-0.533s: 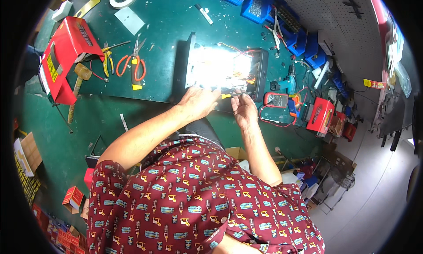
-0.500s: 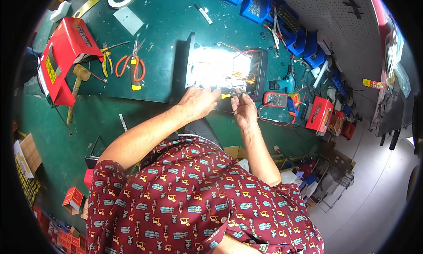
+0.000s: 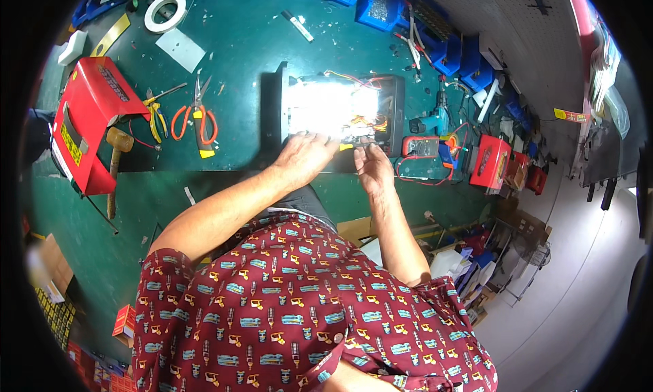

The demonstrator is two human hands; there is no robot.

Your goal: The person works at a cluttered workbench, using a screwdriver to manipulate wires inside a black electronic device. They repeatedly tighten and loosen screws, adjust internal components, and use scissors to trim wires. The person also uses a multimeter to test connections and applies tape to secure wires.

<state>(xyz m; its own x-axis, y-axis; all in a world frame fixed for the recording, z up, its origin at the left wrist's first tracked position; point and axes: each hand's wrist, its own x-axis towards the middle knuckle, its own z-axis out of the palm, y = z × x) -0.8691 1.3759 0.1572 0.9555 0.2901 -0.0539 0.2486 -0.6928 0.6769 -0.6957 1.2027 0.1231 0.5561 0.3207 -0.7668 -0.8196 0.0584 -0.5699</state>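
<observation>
Black case lies open on the green tabletop. At its near edge, our left hand has fingers bent, our right hand partly curled; we cannot tell what either grips.

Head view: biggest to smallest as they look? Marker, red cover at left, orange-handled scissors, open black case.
1. Open black case
2. Red cover
3. Orange-handled scissors
4. Marker
Apparent size only.
</observation>
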